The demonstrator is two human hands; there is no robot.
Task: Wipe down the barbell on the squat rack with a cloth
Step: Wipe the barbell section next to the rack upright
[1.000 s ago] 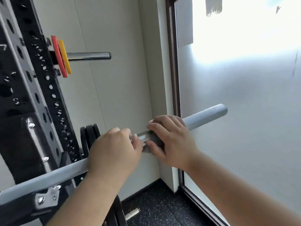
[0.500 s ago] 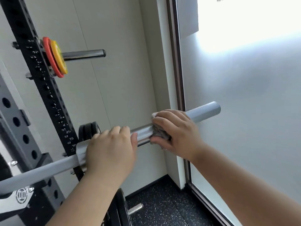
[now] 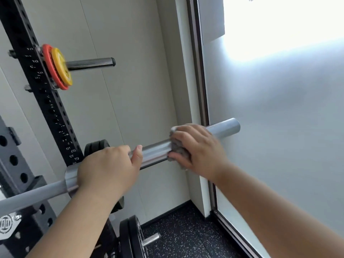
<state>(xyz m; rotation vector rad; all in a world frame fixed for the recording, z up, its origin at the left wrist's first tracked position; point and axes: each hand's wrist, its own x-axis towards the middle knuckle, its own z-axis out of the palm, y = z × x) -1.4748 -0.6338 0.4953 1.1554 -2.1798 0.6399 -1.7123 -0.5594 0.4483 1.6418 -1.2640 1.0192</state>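
A grey steel barbell (image 3: 154, 152) runs from the lower left up to its free sleeve end at the right, resting on the black squat rack (image 3: 22, 175). My left hand (image 3: 106, 168) is wrapped around the sleeve just beside the collar. Further out on the sleeve, my right hand (image 3: 197, 149) presses a grey cloth (image 3: 178, 148) around the bar; only a crumpled part of the cloth shows under my fingers. The sleeve tip beyond my right hand is bare.
A perforated black upright (image 3: 46, 101) carries a storage peg with a red and a yellow plate (image 3: 57, 67). Black plates (image 3: 130, 237) hang low on the rack. A white wall corner and a frosted glass door (image 3: 270, 127) stand close to the bar's end. The floor is speckled black rubber (image 3: 186, 235).
My right hand with the cloth has slid outward along the sleeve toward its end. My left hand has kept its grip near the collar, and my view has shifted left.
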